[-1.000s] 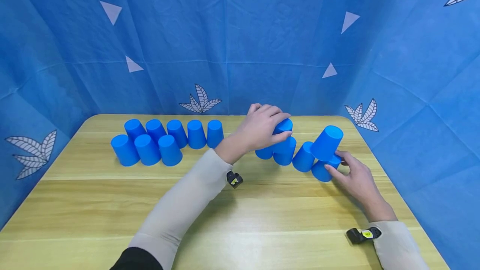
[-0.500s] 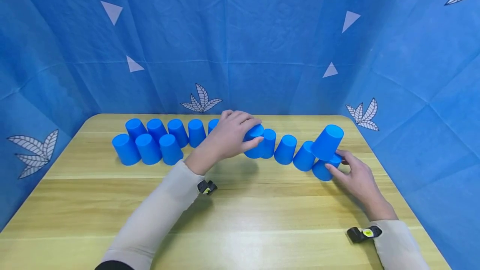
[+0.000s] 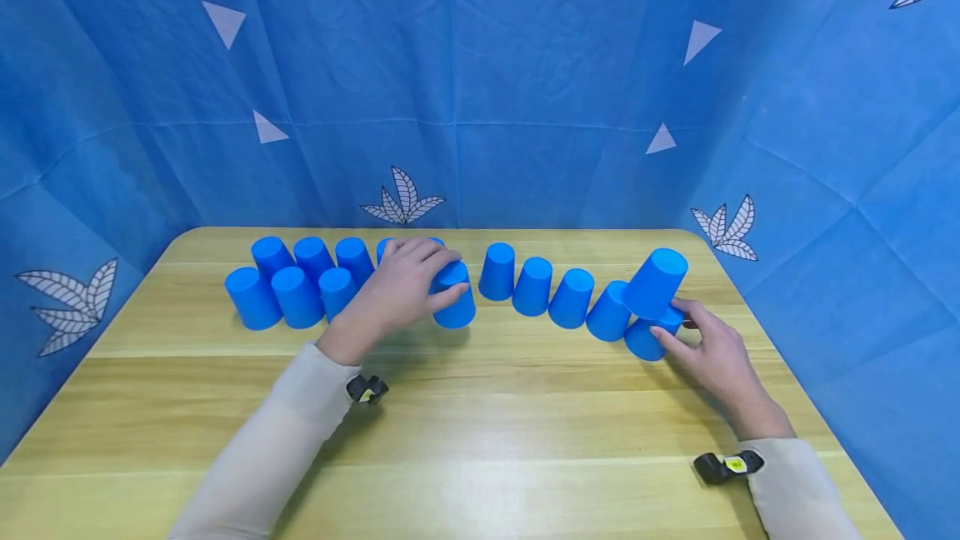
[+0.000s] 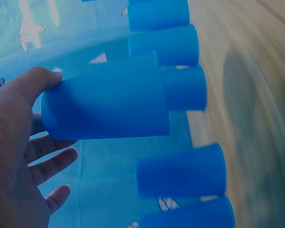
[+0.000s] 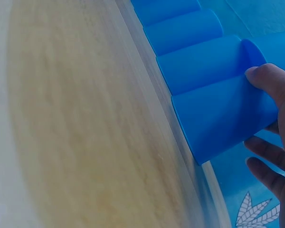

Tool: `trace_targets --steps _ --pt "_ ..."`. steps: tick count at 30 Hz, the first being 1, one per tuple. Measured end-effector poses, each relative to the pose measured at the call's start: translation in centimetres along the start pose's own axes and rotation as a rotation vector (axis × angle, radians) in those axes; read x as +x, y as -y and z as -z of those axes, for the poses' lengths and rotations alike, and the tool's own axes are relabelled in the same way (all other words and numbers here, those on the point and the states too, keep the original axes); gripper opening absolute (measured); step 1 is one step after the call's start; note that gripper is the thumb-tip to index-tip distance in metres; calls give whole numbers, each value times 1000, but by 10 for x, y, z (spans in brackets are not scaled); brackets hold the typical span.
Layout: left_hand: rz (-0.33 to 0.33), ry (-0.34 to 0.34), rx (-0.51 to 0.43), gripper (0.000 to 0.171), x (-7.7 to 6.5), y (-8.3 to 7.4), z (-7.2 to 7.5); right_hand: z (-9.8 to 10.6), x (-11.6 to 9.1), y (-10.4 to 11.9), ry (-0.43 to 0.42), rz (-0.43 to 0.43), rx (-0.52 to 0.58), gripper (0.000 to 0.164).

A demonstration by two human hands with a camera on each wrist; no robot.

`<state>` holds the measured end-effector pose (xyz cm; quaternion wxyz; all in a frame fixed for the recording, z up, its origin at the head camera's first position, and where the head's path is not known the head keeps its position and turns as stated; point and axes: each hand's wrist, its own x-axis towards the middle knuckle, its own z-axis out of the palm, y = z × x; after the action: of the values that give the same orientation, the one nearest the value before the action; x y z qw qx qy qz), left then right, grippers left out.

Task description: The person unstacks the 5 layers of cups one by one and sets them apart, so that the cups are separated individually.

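My left hand (image 3: 401, 286) holds an upside-down blue cup (image 3: 455, 300) near its closed end, between thumb and fingers. In the left wrist view this held cup (image 4: 107, 97) is apart from the table, nearer the camera than the row behind it. On the right, my right hand (image 3: 716, 357) grips the sides of the end cup (image 3: 649, 342), which stands upside down on the table. A second cup (image 3: 656, 283) rests on top, straddling that end cup and its neighbour (image 3: 609, 312). The right thumb (image 5: 263, 78) lies against the gripped cup (image 5: 223, 116).
A slanting row of upside-down cups (image 3: 533, 287) runs from mid-table to the right hand. At left, more cups (image 3: 252, 298) stand in two rows, partly hidden by the left hand. Blue cloth (image 3: 555, 90) hangs behind the wooden table (image 3: 525, 423).
From over the right-hand row, my left hand has carried its cup leftward to beside the left group. The right hand and the cups there look unmoved.
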<state>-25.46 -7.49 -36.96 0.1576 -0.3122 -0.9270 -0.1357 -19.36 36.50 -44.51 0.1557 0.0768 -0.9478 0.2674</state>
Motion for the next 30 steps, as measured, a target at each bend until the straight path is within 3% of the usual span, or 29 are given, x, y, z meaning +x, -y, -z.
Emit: trace_targets --steps 15,30 --pt "127 34 6 49 -28 41 -2 -1 0 0 -5 5 -2 56" --pt "227 90 30 52 -40 61 -7 0 -1 1 -4 -2 -3 56"
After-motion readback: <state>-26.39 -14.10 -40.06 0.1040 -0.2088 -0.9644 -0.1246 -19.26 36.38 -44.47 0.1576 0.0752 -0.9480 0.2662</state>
